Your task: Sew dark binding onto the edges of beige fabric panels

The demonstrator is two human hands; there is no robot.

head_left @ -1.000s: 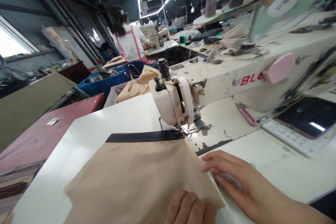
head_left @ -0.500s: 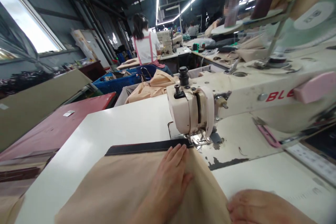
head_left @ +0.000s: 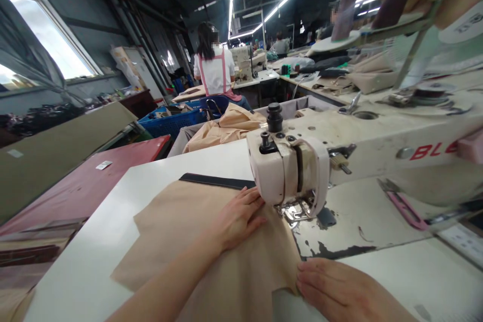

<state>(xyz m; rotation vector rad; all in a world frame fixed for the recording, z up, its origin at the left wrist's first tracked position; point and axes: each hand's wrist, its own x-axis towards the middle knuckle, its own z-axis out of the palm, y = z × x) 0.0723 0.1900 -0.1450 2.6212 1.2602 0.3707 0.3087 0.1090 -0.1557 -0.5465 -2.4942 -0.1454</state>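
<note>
A tan fabric piece (head_left: 169, 234) with a black strip (head_left: 215, 181) along its far edge lies on the white table, its right edge beside the presser foot (head_left: 296, 213) of a sewing machine (head_left: 289, 166). My left hand (head_left: 237, 219) rests flat on the fabric just left of the machine head, fingers stretched toward the strip. At the lower right, my right hand (head_left: 332, 284) has its fingers closed at the fabric's near right edge; its thumb is hidden. The strip's right end goes out of sight behind the machine head.
Pink-handled thread snips (head_left: 405, 206) lie on the machine bed. Behind the table stand a bin of tan fabric (head_left: 222, 128) and a blue basket (head_left: 169, 122). A red table (head_left: 109, 176) is at left. A co-worker (head_left: 215, 68) sits ahead, back turned.
The fabric and black strip have shifted away from me, and more of the near fabric edge shows. My left hand has moved with it; my right hand has come left onto the fabric's edge.
</note>
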